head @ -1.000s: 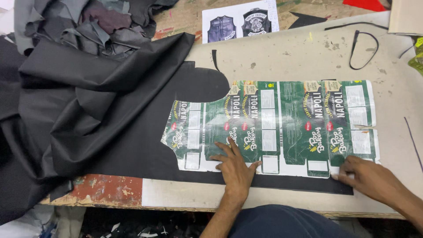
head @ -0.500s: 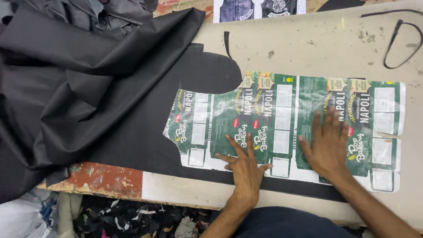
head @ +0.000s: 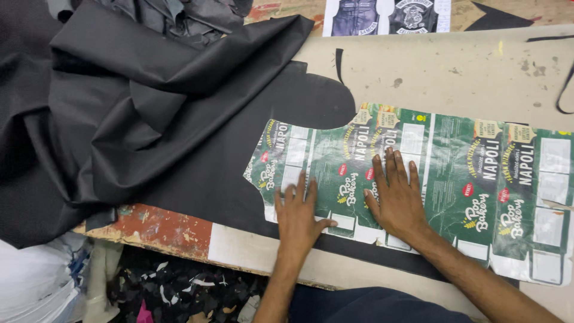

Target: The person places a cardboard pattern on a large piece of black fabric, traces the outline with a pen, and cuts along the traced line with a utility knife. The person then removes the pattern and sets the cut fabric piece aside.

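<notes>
Both hands lie flat, fingers spread and gripping nothing, on a green cardboard pattern [head: 442, 173] made of flattened food boxes. The left hand [head: 299, 215] presses the pattern's lower left part, near its notched corner; the right hand [head: 397, 197] rests just beside it, palm down on the middle. Under the pattern and beyond both hands lies black fabric [head: 197, 149], which bunches into loose folds away to the left. The table [head: 454, 72] shows bare past the fingertips, where a printed sheet with two vest pictures [head: 382, 15] lies at the far edge.
</notes>
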